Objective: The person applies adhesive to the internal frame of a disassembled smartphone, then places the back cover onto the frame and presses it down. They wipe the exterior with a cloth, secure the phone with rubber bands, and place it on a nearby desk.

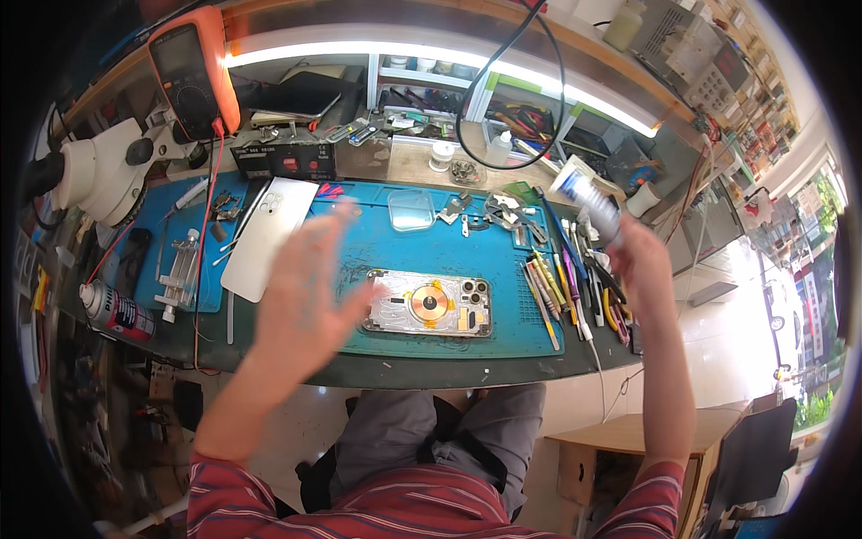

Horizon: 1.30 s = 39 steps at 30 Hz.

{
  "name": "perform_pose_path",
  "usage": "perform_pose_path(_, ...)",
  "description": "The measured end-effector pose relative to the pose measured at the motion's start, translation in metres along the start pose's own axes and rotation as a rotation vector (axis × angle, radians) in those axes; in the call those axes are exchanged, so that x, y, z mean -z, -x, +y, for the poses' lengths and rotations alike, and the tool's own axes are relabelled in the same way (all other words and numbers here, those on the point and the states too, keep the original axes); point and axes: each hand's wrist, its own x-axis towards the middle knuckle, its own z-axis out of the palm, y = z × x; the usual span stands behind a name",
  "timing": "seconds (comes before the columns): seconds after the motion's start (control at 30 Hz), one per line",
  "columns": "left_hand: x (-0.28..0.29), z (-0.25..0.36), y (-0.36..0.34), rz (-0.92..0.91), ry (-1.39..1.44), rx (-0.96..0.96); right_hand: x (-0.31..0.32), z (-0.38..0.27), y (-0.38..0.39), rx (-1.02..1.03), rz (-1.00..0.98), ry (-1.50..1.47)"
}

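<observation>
My left hand, smeared by motion, is raised over the blue mat with its fingers apart, left of an opened phone body that has a copper coil and camera lenses. A white phone back lies left of that hand. At the right, my right hand grips a blurred white tube, raised above several pens and tools.
A microscope, orange multimeter and spray can are at the left. A clear lidded box and small parts sit toward the back. A cable loop hangs before the lit shelves. A wooden desk stands lower right.
</observation>
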Motion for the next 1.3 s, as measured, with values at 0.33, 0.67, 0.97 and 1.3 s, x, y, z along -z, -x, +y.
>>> perform_pose_path(0.33, 0.021, -0.078, 0.039, -0.135, -0.264, 0.475, -0.059, 0.002, -0.311, 0.240, 0.111, -0.223)
perform_pose_path(0.67, 0.023, -0.082, 0.034, -0.234, -0.432, 0.496, -0.083, 0.012, -0.397, 0.354, 0.130, 0.235)
perform_pose_path(0.97, 0.022, -0.087, 0.018, -0.347, -0.500, 0.540, -0.066, 0.022, -0.379, 0.368, 0.061, 0.206)
perform_pose_path(1.3, 0.068, -0.029, 0.003, -0.106, -0.310, 0.603, -0.022, 0.009, -0.292, 0.605, 0.332, 0.395)
